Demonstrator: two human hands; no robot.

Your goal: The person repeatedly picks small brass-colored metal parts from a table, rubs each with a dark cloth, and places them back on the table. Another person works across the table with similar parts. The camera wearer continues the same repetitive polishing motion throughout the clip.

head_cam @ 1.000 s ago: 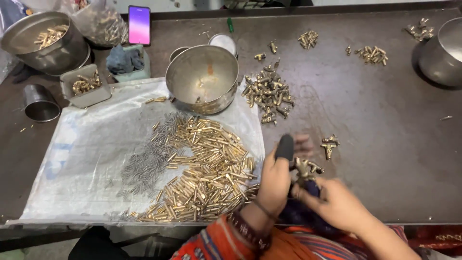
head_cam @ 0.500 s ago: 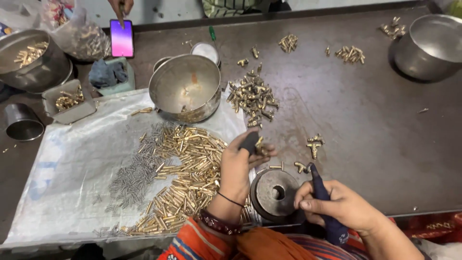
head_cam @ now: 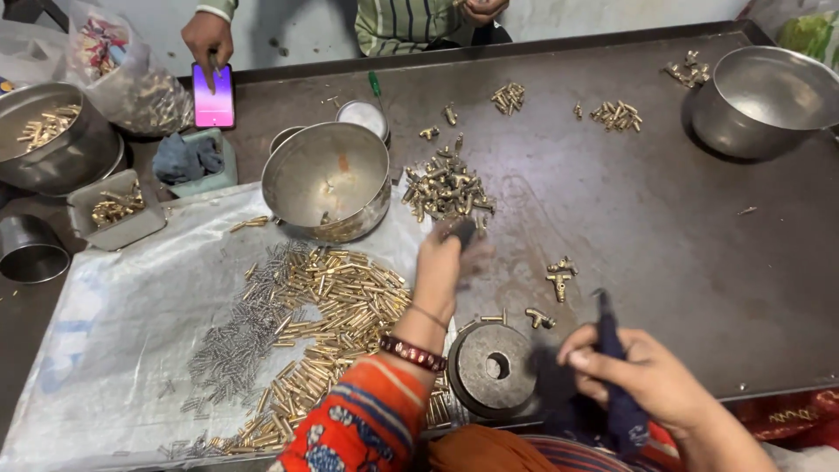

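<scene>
My left hand is stretched over the table toward a heap of small brass fittings, its fingers closed around a small dark object; motion blur hides the details. My right hand grips a dark blue tool handle near the table's front edge. Between my hands lies a heavy round metal die with a centre hole. A few loose brass fittings rest just right of my left hand. A broad pile of brass pins and grey steel pins is spread on a white plastic sheet.
A tilted steel bowl stands behind the pins. Another steel bowl sits far right, one with brass parts far left. Another person's hand holds a phone at the back. Small brass heaps dot the dark table.
My left hand has reached forward from the die toward the brass fitting heap. My right hand with the blue tool has moved right and lifted slightly. The view tilted up.
</scene>
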